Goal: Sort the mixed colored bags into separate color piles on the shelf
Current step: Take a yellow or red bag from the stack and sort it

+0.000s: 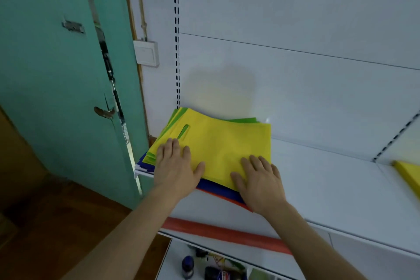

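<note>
L hand (176, 167) & R hand (260, 183) flat, fingers straight, pressing top yellow bag (227, 143) on shelf (329, 177)

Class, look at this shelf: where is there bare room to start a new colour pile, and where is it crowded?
The widest bare patch of the white shelf lies between the mixed stack of bags and the yellow pile at the right edge. A narrower strip runs in front of the stack, along the red edge strip. The left end is crowded: both hands, left hand and right hand, rest on the stack.

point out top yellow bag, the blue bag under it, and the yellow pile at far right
top yellow bag (227, 141), head view, middle of its flat face
blue bag (218, 190), head view, exposed front edge
yellow pile (410, 174), head view, its top face
</note>
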The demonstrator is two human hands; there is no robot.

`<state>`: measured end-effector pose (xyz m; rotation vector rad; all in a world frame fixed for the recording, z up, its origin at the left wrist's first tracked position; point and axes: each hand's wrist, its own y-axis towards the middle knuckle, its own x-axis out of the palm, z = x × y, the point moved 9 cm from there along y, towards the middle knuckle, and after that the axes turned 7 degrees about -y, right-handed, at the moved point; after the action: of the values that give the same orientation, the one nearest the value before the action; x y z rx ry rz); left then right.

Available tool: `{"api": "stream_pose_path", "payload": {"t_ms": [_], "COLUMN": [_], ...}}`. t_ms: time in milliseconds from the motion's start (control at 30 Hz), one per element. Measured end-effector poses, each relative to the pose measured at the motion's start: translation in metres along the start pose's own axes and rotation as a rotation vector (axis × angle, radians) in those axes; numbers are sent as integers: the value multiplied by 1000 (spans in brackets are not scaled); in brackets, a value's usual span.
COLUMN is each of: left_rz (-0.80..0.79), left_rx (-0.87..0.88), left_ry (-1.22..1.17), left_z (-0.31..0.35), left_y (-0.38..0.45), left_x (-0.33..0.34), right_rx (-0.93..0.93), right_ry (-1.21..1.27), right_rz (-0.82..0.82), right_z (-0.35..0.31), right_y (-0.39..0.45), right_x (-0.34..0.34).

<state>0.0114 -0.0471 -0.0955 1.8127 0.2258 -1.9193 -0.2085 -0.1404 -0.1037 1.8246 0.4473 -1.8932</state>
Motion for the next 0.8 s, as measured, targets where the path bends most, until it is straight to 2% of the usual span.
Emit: {"api": "stream_pose_path", "payload": {"t_ms": [100,200,300,367,433,533,633,800], "left_rz": [-22,-36,-14,11,36,54,26,-15], "left_rx": [48,101,134,141,110,-53,-120,-60], "left_ry": [24,11,-17,-28,-27,-2,51,118], "left_z": [14,28,32,33,30,8,-9,-2], "left_y": [2,1,3,3,3,4,4,3], "left_x": [6,8,6,3,0,-6,-5,1], "right_rx": [49,230,378,383,372,416,441,444], "right_ry": [67,153,187,274,383,501,517,475], "right_rz": [-8,-5,-72,-49,77,204,156,62], "right_z": [13,44,67,70,71,79,83,76], "right_y": [-1,3,2,3,4,6,6,-2], "right_x": [-1,-7,-5,-7,-19,-30,-21,-10]}}
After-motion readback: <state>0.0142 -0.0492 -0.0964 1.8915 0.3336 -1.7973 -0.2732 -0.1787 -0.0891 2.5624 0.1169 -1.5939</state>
